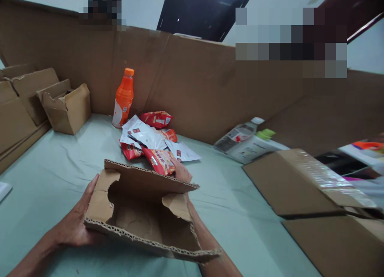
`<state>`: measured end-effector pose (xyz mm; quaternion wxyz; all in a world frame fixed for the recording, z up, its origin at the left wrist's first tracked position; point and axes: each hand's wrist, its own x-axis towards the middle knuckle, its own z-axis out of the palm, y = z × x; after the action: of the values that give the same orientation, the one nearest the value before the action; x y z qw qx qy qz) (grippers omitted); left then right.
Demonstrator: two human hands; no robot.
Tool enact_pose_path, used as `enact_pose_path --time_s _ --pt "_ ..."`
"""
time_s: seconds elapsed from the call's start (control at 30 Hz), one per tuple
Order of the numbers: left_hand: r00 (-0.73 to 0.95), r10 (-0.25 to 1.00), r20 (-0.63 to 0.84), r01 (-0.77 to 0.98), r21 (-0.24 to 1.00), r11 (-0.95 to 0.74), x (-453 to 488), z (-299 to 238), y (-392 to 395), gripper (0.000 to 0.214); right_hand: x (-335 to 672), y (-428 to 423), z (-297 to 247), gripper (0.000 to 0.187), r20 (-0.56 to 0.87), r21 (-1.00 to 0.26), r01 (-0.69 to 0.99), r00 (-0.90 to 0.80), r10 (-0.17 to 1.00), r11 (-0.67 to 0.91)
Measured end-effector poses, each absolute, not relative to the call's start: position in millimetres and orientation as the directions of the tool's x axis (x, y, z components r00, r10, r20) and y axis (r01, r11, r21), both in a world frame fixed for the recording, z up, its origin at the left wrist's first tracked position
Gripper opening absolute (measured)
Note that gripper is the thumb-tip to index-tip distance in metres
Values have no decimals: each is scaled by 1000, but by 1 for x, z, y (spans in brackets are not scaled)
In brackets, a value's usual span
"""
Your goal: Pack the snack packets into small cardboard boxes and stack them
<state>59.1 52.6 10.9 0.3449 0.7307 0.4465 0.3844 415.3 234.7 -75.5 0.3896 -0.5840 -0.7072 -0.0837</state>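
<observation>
In the head view an open cardboard box [141, 217] with torn flaps faces me, nothing visible inside. My left hand [81, 219] is wrapped round its left side, fingers partly hidden behind it. My right hand [182, 172] reaches behind the box's upper flap and grips the right end of a red snack packet [159, 160]; the box hides its palm and wrist. Around that packet lies a pile of white sachets [147, 133] and other red packets [156, 119]. An orange drink bottle [123, 97] stands upright just behind the pile.
Smaller cardboard boxes [70, 109] stand at the far left. A clear plastic bottle [240, 135] leans by a white package [255, 149] at the right. Large cardboard flaps [291, 189] cover the right side. A tall cardboard wall [195, 85] closes the back of the green cloth [240, 213].
</observation>
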Motion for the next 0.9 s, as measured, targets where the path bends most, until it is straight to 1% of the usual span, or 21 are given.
enact_pose_path --time_s 0.23,0.4,0.5,0.6,0.77,0.9 --pt "330 908 258 368 850 -375 63 21 56 132 412 233 -74 59 642 -364 878 -6 767 312" --pt "323 915 242 313 885 -345 67 27 57 130 412 233 -69 67 615 -377 871 -17 789 313" --pt "336 904 263 319 872 -372 66 22 59 131 412 232 -68 68 604 -402 861 -8 797 312" --pt "355 892 280 358 841 -407 63 17 59 129 410 231 -69 67 600 -436 842 9 800 318" --pt "331 893 305 444 785 -433 59 7 57 126 413 229 -69 62 591 -499 795 21 806 345" --pt "330 899 287 421 808 -412 59 4 57 121 430 232 -53 49 551 -541 746 -34 834 388"
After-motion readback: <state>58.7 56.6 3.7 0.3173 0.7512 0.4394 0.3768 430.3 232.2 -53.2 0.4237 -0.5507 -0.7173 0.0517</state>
